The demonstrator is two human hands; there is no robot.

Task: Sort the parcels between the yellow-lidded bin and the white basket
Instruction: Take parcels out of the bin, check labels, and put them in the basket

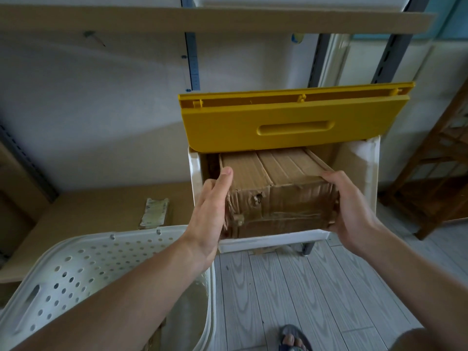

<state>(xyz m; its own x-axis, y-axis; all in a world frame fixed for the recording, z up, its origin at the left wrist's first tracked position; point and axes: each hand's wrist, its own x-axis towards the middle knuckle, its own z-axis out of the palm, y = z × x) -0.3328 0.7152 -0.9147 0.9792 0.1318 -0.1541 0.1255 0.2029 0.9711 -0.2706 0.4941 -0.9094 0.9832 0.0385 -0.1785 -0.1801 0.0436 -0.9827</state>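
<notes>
The floor [291, 295] is pale grey wood-grain planking, with a sandalled foot [293, 338] at the bottom edge of the view. A low tan shelf board [101, 206] runs along the white wall on the left, carrying a small worn label or packet [154, 212] near its front edge. A second tan board [202, 19] spans overhead on grey slotted uprights, and a dark wooden rack [438, 178] stands at the right.

The white bin [273, 240] stands on the floor against the wall, its yellow lid [291, 122] swung up and open, handle recess facing the camera. A battered cardboard parcel [278, 198] sits in the bin's front opening, its torn, taped end face pointing toward the person and its long axis running back into the bin, away from the camera; the rear end is hidden under the lid.

The left hand [212, 209] lies against the parcel's left side, fingers mostly straight, thumb along the top left edge. The right hand [347, 206] grips the right end, fingers curled round the lower corner and thumb on the top edge. Whether the parcel rests on the bin's front lip or is lifted clear cannot be told.

The white basket [83, 262], perforated with round holes, stands at the lower left, just beside the bin.
</notes>
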